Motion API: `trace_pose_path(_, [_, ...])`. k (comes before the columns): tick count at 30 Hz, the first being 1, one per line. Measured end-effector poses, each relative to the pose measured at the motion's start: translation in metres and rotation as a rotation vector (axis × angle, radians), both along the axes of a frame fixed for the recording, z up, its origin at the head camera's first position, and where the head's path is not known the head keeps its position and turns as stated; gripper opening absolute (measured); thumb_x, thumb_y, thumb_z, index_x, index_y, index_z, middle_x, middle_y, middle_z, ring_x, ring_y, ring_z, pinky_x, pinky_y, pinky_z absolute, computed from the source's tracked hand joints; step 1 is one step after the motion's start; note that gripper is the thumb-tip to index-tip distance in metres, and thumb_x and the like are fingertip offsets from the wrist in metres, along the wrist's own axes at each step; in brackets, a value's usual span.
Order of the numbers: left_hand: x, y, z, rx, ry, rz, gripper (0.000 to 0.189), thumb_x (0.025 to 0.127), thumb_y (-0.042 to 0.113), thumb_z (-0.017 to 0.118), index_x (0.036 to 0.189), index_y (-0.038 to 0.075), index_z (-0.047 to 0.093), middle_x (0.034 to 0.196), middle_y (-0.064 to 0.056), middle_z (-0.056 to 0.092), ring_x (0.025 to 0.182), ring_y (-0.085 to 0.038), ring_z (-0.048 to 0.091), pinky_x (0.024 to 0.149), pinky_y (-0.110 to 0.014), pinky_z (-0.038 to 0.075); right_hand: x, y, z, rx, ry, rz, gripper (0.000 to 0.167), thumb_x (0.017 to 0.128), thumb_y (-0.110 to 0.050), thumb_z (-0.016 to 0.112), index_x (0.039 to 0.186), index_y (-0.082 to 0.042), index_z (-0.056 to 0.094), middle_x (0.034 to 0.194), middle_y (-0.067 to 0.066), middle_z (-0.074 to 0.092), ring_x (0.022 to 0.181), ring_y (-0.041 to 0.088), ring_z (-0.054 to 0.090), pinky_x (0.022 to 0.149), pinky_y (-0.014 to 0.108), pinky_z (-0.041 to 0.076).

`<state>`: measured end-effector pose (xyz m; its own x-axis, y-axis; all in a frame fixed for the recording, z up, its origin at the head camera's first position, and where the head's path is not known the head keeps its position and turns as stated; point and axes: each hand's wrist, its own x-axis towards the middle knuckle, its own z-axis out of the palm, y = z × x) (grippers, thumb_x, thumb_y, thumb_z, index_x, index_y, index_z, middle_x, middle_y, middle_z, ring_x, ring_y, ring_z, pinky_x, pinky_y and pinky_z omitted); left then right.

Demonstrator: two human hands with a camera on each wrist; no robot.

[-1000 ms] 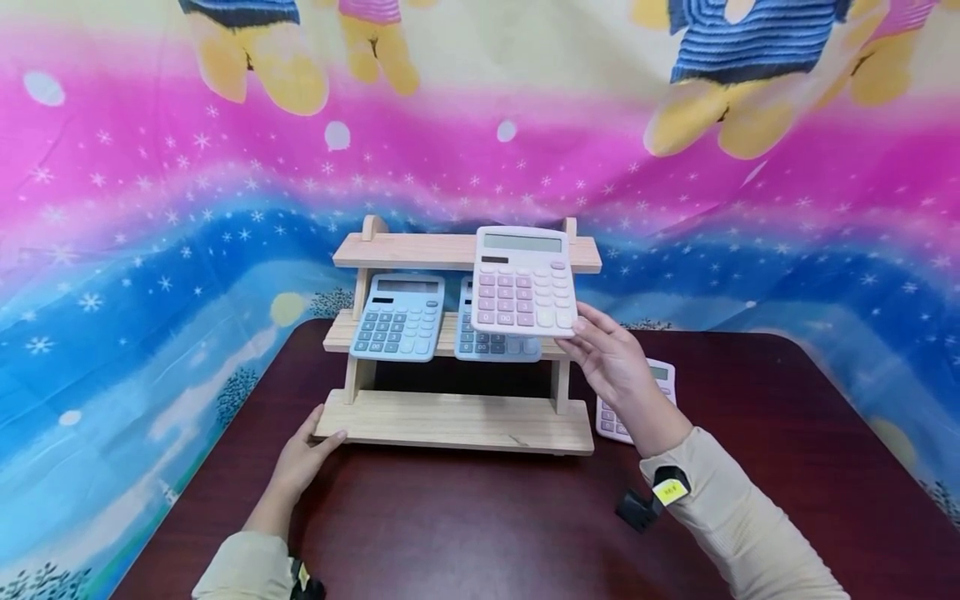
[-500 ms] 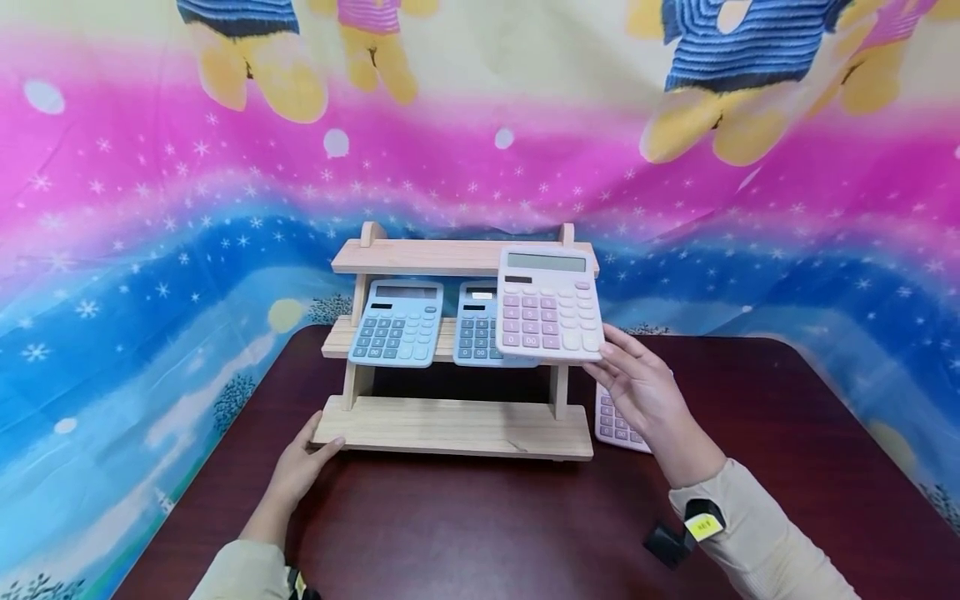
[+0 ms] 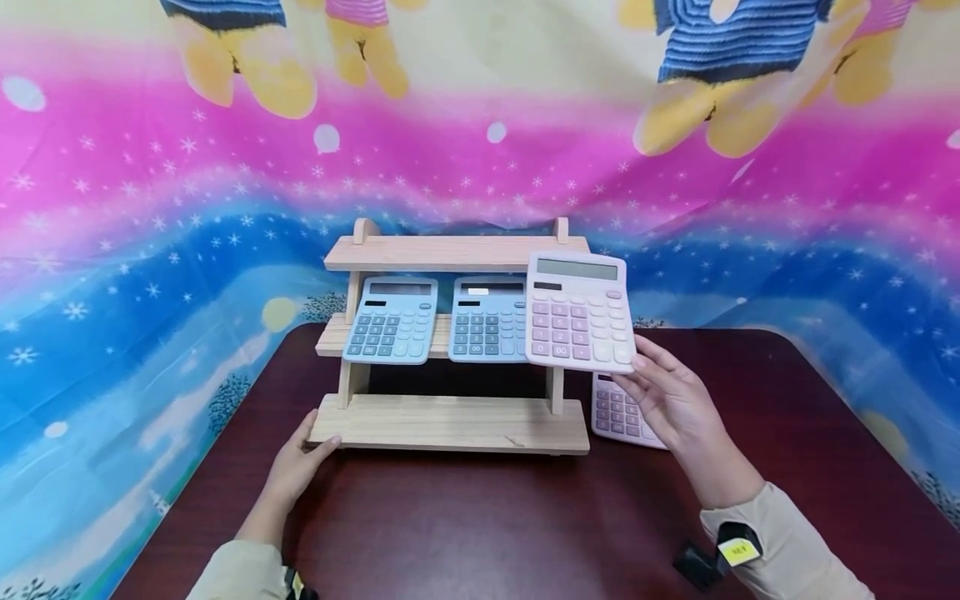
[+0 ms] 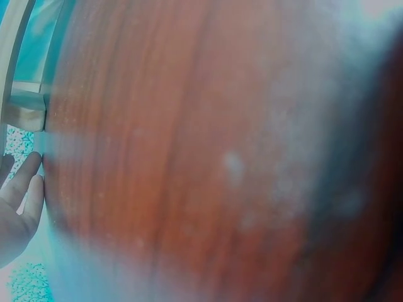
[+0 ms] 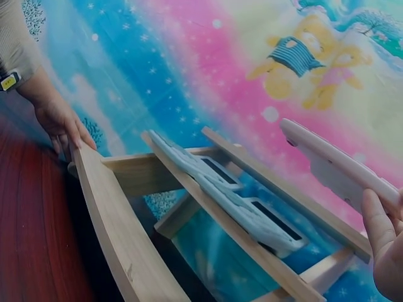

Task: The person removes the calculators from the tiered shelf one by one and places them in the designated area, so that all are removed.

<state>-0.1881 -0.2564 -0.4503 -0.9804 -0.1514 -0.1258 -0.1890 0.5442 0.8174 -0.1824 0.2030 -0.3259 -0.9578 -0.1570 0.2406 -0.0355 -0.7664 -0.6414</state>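
The two hands are well apart from each other. The right hand (image 3: 675, 404) holds a pink calculator (image 3: 579, 317) by its lower right corner, pinched between the thumb and the fingers. This calculator is in the air, at the right side of the wooden rack (image 3: 450, 421), with its keys and display facing the head camera; the right wrist view shows it apart from the boards. The left hand (image 3: 288, 462) grips the left end of the lowest board, with the thumb near its front edge. On the middle board, two blue calculators (image 3: 391, 323) lean side by side, and the right one is partly hidden by the pink one. Another pink calculator (image 3: 621, 412) lies on the dark red bench (image 3: 450, 525), just beside the rack, partly behind the right hand.
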Motion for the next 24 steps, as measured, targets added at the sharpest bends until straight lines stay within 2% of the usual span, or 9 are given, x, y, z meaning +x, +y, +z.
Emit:
trace_pose_path(12, [0.001,0.001,0.002,-0.001,-0.001,-0.001,0.084,0.081,0.047,0.053,0.140,0.012,0.004,0.140,-0.022,0.010,0.126,-0.038,0.007,0.096,-0.053,0.011,0.012,0.020,-0.010,-0.034,-0.022,-0.043,0.035,0.087,0.013,0.035,0.112,0.001,0.056,0.106,0.014,0.058,0.091,0.026,0.058,0.078,0.034,0.043])
trace_pose_path(19, [0.001,0.001,-0.005,0.016,0.066,0.024,0.087,0.077,0.053,0.053,0.140,0.016,0.008,0.139,-0.024,0.014,0.124,-0.041,0.010,0.093,-0.057,0.011,0.016,0.030,-0.017,-0.062,-0.016,-0.049,0.036,0.088,0.013,0.033,0.112,0.002,0.056,0.105,0.016,0.058,0.089,0.027,0.058,0.078,0.034,0.044])
trace_pose_path(24, [0.001,0.001,-0.002,0.009,0.034,0.017,0.086,0.078,0.050,0.054,0.140,0.014,0.007,0.140,-0.022,0.012,0.125,-0.039,0.008,0.095,-0.055,0.010,0.019,0.036,-0.021,-0.080,-0.046,-0.069,0.036,0.087,0.013,0.034,0.113,0.001,0.056,0.107,0.015,0.057,0.091,0.028,0.057,0.078,0.035,0.043])
